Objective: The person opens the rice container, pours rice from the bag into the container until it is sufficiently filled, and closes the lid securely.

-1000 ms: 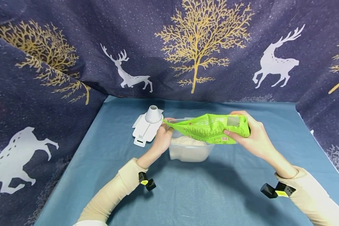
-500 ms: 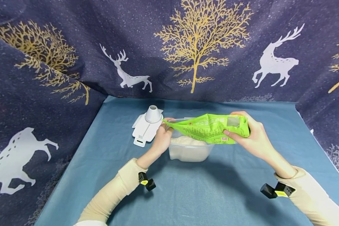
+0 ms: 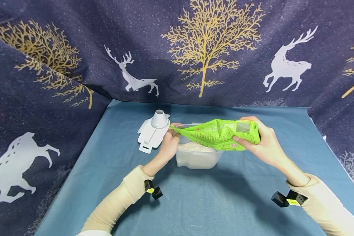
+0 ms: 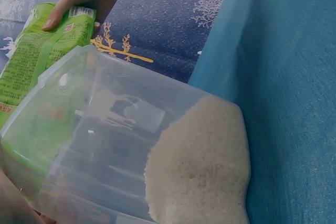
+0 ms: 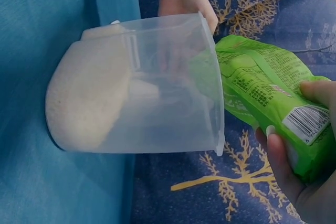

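My right hand (image 3: 264, 141) grips the bottom end of a bright green printed rice bag (image 3: 216, 134), tilted so its mouth lies over a clear plastic container (image 3: 199, 162). White rice (image 4: 202, 166) fills the lower part of the container, heaped higher on one side. At the container's left rim, my left hand (image 3: 170, 144) holds the bag's mouth corner; its fingers are partly hidden by the bag and rim. In the right wrist view, the left hand (image 5: 184, 1) is seen beyond the container wall (image 5: 173, 124). No falling grains can be made out.
A white lid-like plate (image 3: 151, 134) bearing a white cone-shaped piece (image 3: 160, 119) lies left of the container. Blue cloth (image 3: 188, 203) covers the table. A dark curtain (image 3: 171, 49) with deer and trees hangs behind and at the side.
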`<state>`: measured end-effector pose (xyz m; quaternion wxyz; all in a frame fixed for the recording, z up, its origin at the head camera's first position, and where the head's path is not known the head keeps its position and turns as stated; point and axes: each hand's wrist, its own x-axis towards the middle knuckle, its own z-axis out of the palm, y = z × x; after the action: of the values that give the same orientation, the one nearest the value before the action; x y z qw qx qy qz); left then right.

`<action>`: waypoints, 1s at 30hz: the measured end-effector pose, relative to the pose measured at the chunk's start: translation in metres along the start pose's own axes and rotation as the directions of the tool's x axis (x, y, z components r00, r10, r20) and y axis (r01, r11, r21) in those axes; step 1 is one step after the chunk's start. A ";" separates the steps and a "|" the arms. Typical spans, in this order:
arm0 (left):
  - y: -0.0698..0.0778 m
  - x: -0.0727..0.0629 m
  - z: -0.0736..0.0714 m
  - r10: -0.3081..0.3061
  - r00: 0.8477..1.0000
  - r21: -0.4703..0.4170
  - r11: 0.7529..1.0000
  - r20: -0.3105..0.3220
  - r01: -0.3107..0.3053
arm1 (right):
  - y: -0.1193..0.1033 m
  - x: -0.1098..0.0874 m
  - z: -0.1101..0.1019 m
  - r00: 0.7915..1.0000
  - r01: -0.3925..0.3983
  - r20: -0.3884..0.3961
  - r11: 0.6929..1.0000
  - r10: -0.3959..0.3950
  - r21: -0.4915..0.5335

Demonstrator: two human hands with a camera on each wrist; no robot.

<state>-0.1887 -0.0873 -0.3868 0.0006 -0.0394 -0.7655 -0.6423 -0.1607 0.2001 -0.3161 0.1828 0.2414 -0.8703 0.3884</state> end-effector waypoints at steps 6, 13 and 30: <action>0.000 0.000 0.001 -0.003 1.000 0.006 1.000 0.002 0.003 | 0.000 0.000 0.001 1.000 0.010 -0.007 1.000 -0.010 0.000; 0.000 0.000 0.001 0.001 1.000 0.005 1.000 -0.002 -0.001 | 0.000 0.001 0.001 1.000 0.014 -0.014 1.000 -0.014 -0.003; 0.002 0.000 0.000 0.006 1.000 0.008 1.000 -0.007 -0.006 | -0.001 0.002 0.002 1.000 0.024 -0.007 1.000 -0.024 -0.004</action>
<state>-0.1882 -0.0866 -0.3852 0.0054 -0.0394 -0.7679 -0.6393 -0.1626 0.1977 -0.3155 0.1908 0.2500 -0.8676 0.3853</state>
